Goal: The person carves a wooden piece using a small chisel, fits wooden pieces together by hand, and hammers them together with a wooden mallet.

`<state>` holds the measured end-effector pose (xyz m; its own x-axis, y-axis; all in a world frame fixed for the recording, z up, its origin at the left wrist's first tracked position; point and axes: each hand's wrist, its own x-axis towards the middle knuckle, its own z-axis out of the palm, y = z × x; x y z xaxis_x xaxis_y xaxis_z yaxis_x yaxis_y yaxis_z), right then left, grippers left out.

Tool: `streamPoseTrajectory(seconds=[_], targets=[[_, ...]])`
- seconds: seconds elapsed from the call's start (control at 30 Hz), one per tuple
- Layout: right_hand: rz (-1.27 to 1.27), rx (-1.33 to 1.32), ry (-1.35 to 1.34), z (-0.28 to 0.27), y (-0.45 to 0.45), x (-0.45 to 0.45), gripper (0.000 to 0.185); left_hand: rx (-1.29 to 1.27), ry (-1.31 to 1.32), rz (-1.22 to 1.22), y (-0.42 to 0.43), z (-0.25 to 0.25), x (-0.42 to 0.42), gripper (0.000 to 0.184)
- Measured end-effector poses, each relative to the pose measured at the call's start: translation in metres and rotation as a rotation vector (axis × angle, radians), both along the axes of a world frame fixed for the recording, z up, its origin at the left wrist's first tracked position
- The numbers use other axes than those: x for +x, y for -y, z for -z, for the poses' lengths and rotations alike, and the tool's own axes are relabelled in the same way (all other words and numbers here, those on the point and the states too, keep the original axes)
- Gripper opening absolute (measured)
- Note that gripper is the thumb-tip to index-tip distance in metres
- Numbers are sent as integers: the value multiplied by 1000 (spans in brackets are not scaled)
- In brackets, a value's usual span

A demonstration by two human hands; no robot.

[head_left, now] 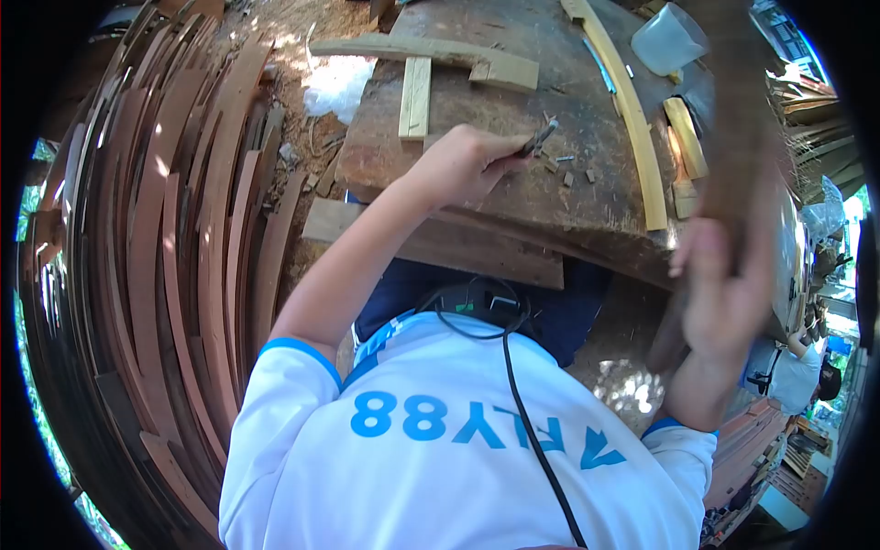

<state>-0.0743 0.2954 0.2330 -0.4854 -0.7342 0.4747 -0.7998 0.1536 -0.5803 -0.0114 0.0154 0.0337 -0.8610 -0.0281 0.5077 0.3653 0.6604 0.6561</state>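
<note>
- From the head view, pinches a small dark tool (pixel 541 137) in the fingers of the left hand (pixel 463 167), over the near part of the tabletop (pixel 600 101) (too small to tell what kind).
- Grips a long brown piece of wood (pixel 738 119) in the right hand (pixel 724 302), fingers wrapped around it, by the right side of the tabletop (hand and wood both blurred).
- Has small wood chips (pixel 568 179) just beside the tool.
- Has a yellow wooden strip (pixel 635 119) between the hands, with a brush (pixel 684 199) and a whitish container (pixel 667 44) to its right.
- Has a short pale block (pixel 415 96) and a notched board (pixel 431 49) beyond the left hand.
</note>
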Motion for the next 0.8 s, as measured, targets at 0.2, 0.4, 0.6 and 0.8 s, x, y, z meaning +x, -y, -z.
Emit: streamPoseTrajectory(seconds=[0.2, 0.4, 0.6, 0.8], targets=[[24, 473, -259, 30, 23, 10, 74, 5, 6, -2, -3, -8, -1, 25], [93, -124, 158, 17, -7, 2, 66, 78, 69, -7, -3, -3, -1, 22], [107, 82, 37, -1, -1, 16, 65, 53, 24, 16, 0, -1, -1, 22], [62, 370, -49, 40, 31, 19, 70, 39, 46, -4, -1, -2, 3, 21]])
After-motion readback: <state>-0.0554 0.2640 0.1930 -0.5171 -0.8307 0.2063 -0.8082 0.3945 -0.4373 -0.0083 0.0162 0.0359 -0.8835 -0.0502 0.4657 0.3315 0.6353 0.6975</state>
